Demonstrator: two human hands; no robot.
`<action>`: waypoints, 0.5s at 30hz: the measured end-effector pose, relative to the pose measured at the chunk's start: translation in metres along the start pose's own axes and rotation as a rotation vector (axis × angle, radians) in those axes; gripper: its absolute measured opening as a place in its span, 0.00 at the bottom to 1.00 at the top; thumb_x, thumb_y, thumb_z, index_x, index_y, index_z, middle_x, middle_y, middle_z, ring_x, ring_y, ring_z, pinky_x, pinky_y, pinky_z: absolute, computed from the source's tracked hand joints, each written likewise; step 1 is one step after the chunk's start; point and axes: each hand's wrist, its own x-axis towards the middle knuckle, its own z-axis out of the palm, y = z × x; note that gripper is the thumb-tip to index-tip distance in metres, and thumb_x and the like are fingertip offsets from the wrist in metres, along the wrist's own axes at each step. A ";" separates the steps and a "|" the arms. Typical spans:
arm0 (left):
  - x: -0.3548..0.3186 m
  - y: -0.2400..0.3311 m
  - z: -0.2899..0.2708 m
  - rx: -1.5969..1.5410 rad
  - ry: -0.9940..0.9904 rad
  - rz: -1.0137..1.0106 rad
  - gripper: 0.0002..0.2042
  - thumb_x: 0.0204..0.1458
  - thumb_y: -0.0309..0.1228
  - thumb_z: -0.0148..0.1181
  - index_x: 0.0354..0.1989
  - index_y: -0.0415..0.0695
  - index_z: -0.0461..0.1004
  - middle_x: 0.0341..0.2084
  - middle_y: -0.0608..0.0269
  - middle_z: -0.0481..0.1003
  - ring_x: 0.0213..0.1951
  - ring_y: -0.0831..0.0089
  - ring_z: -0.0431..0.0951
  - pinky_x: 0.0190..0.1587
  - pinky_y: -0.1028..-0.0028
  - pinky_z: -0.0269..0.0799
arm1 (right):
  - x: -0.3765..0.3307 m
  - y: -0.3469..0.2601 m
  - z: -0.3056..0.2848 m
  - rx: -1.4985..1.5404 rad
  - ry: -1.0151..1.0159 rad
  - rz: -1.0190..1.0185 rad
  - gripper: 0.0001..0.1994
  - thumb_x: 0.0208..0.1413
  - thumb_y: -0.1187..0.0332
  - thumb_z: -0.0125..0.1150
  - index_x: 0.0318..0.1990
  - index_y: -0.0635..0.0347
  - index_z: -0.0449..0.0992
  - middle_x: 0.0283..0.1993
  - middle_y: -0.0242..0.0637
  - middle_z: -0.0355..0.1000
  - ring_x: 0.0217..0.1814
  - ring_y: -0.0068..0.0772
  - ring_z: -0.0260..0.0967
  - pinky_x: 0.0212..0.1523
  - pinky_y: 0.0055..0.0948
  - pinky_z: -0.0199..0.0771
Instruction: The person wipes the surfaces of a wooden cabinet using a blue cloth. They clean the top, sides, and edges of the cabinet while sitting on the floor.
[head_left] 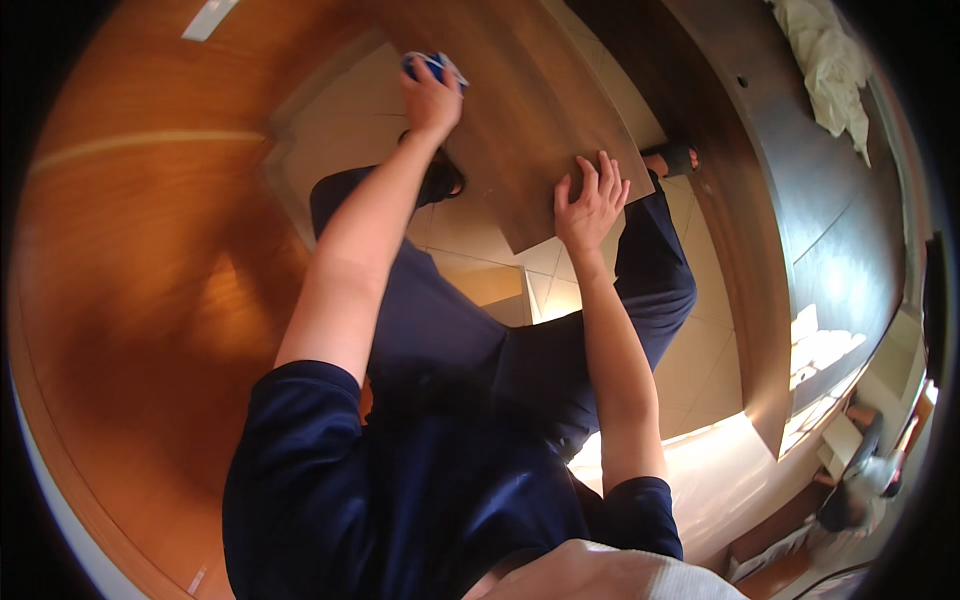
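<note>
A long brown wooden board (530, 110) stretches away from between my knees. Near its far left edge, my left hand (436, 103) has its fingers wrapped round a small blue-and-white block or pad (428, 65), mostly covered by the hand, so its exact kind cannot be told. My right hand (592, 203) lies on the near right part of the board, fingers spread and nothing held.
An orange-brown wooden panel (150, 300) fills the left side. On the right stands a dark wooden surface (830, 230) with a crumpled pale cloth (825, 65) on it. Tiled floor (700, 290) shows below. Another person (850, 505) is at the lower right.
</note>
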 end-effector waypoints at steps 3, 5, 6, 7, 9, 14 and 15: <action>-0.063 0.015 -0.014 -0.005 -0.080 0.073 0.38 0.61 0.48 0.54 0.71 0.33 0.52 0.63 0.21 0.55 0.61 0.32 0.64 0.63 0.50 0.65 | -0.001 0.003 0.001 -0.027 0.013 -0.025 0.19 0.57 0.61 0.61 0.55 0.52 0.76 0.68 0.44 0.65 0.75 0.49 0.56 0.75 0.57 0.45; -0.107 0.027 -0.025 0.008 -0.131 0.060 0.39 0.61 0.48 0.55 0.71 0.32 0.51 0.63 0.19 0.54 0.61 0.31 0.65 0.62 0.51 0.66 | -0.004 0.003 0.000 -0.035 0.002 -0.039 0.19 0.59 0.59 0.60 0.56 0.53 0.75 0.69 0.45 0.64 0.75 0.49 0.55 0.75 0.57 0.45; -0.128 0.029 -0.033 -0.037 -0.183 0.096 0.40 0.61 0.48 0.56 0.72 0.32 0.50 0.63 0.19 0.53 0.61 0.29 0.64 0.61 0.50 0.68 | -0.004 0.005 0.000 -0.034 0.002 -0.047 0.19 0.59 0.59 0.60 0.57 0.53 0.75 0.69 0.45 0.64 0.75 0.49 0.55 0.75 0.57 0.44; -0.148 0.030 -0.041 -0.081 -0.233 0.135 0.40 0.61 0.49 0.56 0.72 0.32 0.48 0.63 0.19 0.52 0.62 0.27 0.63 0.60 0.49 0.69 | -0.004 0.006 0.000 -0.032 0.004 -0.056 0.19 0.59 0.59 0.59 0.57 0.53 0.75 0.69 0.45 0.64 0.75 0.49 0.55 0.76 0.57 0.44; -0.194 0.041 -0.055 -0.117 -0.327 0.119 0.42 0.61 0.46 0.58 0.72 0.31 0.45 0.63 0.16 0.49 0.61 0.24 0.63 0.60 0.50 0.70 | -0.004 0.008 0.000 -0.034 0.011 -0.066 0.19 0.60 0.59 0.59 0.57 0.53 0.75 0.69 0.45 0.64 0.76 0.49 0.54 0.76 0.57 0.44; -0.281 0.054 -0.081 -0.113 -0.705 0.118 0.43 0.63 0.41 0.56 0.74 0.30 0.37 0.61 0.12 0.47 0.55 0.23 0.68 0.59 0.51 0.71 | -0.007 0.011 0.001 -0.023 0.010 -0.071 0.20 0.61 0.58 0.58 0.58 0.53 0.75 0.70 0.45 0.63 0.76 0.49 0.54 0.76 0.57 0.43; -0.282 0.051 -0.077 -0.119 -0.679 0.131 0.42 0.64 0.41 0.55 0.74 0.30 0.36 0.61 0.11 0.46 0.55 0.23 0.69 0.58 0.52 0.71 | -0.007 0.011 0.002 -0.026 0.009 -0.072 0.20 0.61 0.58 0.58 0.58 0.53 0.75 0.70 0.45 0.63 0.76 0.50 0.54 0.76 0.57 0.43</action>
